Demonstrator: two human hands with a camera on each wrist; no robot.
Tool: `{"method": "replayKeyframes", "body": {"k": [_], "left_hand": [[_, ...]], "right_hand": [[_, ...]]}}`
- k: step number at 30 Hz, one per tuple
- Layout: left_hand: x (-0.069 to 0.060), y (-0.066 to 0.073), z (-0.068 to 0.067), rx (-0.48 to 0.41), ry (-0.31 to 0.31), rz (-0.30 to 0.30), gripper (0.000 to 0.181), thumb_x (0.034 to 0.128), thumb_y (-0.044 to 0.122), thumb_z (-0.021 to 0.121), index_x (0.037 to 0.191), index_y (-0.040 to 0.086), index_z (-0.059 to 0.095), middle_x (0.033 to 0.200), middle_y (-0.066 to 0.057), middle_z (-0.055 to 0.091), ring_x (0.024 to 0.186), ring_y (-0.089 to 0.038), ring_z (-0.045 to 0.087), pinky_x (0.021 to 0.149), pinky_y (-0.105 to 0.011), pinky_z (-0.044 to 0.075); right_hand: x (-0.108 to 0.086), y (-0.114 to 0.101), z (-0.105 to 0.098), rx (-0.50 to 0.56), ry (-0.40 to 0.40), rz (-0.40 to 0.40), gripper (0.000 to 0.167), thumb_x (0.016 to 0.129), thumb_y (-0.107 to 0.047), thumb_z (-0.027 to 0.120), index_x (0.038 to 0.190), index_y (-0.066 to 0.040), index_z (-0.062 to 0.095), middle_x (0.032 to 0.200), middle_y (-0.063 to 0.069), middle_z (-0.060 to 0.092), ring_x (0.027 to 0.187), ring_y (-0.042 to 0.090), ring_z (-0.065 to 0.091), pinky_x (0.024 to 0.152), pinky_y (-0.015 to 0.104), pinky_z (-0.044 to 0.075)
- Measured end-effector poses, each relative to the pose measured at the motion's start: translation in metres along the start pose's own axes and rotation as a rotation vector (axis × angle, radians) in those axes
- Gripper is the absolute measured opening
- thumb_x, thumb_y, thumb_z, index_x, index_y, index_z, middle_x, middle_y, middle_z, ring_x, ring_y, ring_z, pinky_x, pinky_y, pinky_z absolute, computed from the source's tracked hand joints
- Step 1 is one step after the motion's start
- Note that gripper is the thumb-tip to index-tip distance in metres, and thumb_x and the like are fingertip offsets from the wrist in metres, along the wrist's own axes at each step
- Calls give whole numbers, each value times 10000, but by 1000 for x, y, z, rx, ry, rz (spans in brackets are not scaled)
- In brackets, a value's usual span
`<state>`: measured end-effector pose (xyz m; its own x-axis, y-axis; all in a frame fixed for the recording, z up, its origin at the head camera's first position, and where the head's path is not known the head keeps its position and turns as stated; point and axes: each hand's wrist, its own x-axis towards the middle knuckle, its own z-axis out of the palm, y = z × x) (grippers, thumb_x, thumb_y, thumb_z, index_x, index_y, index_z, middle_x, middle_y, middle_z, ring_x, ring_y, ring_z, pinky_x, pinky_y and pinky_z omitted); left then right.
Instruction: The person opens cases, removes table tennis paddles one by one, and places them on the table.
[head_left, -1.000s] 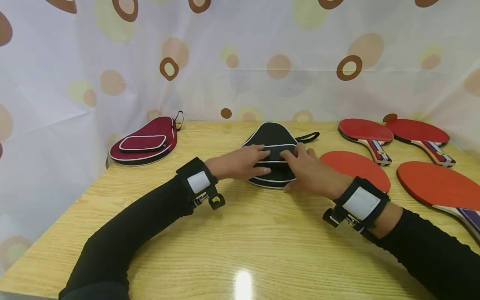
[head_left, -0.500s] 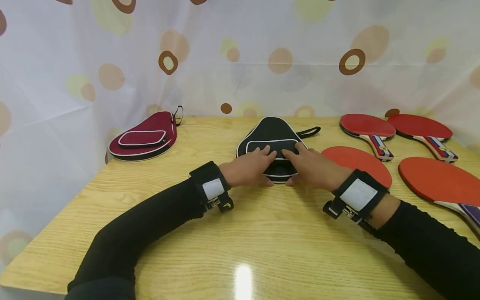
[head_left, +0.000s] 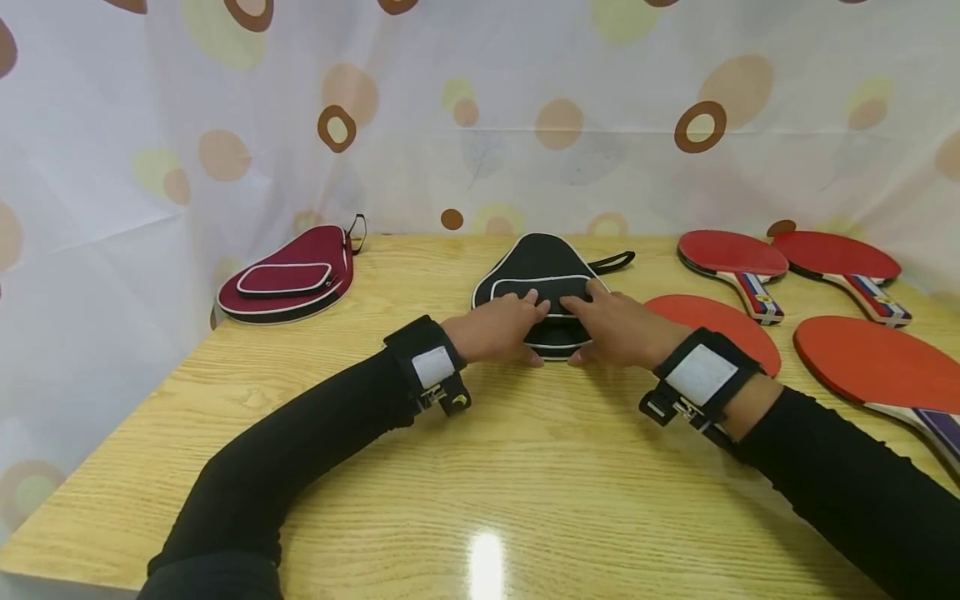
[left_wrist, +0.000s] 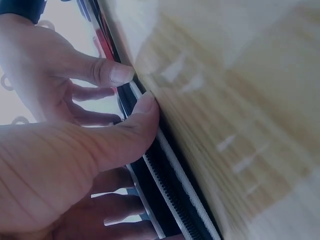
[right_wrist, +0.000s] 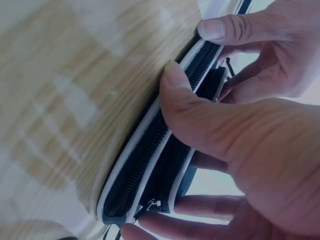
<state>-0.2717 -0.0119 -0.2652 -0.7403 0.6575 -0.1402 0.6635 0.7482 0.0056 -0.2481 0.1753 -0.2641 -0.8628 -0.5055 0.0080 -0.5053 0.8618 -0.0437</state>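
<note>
A black table tennis paddle case (head_left: 538,257) with white piping and a front pocket lies flat on the table, its wrist loop to the right. My left hand (head_left: 497,328) holds its near edge, the thumb low on the rim and the fingers over the pocket. Close beside it, my right hand (head_left: 618,327) grips the same edge in the same way. Both wrist views show the thumbs along the case's zipped side (right_wrist: 135,185), which looks zipped shut. Part of the pocket is hidden under the fingers.
A dark red paddle case (head_left: 292,271) lies at the back left. Several table tennis paddles with red faces lie on the right, one red paddle (head_left: 712,325) close by my right hand. A patterned curtain (head_left: 420,100) hangs behind the wooden table (head_left: 420,508).
My left hand has moved right and down onto the near edge of the black case, its thumb now at the rim. The right hand has stayed nearly in place. The case has shifted very slightly.
</note>
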Motion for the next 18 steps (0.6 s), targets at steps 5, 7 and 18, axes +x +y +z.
{"method": "replayKeyframes", "body": {"k": [5, 7, 18], "left_hand": [[4, -5, -2, 16, -16, -3, 834, 940, 429, 698, 1574, 64, 297, 1621, -214, 255, 1455, -388, 343, 1147, -402, 353], [6, -7, -3, 20, -23, -10, 841, 939, 439, 694, 1579, 75, 289, 1626, -213, 248, 1455, -390, 340, 1148, -407, 351], [14, -14, -8, 44, -38, -32, 840, 933, 455, 694, 1585, 116, 286, 1631, -192, 253, 1456, -380, 342, 1139, -388, 365]], "right_hand": [[7, 1, 0, -1, -4, 2, 760, 869, -290, 813, 1453, 50, 466, 1383, 376, 420, 1124, 534, 566, 978, 592, 467], [10, 2, 0, 2, -3, 4, 761, 867, -288, 816, 1453, 49, 467, 1374, 367, 426, 1116, 525, 567, 986, 591, 459], [22, 8, 1, 6, -8, 28, 776, 859, -304, 824, 1458, 39, 467, 1368, 349, 421, 1099, 505, 578, 953, 571, 488]]}}
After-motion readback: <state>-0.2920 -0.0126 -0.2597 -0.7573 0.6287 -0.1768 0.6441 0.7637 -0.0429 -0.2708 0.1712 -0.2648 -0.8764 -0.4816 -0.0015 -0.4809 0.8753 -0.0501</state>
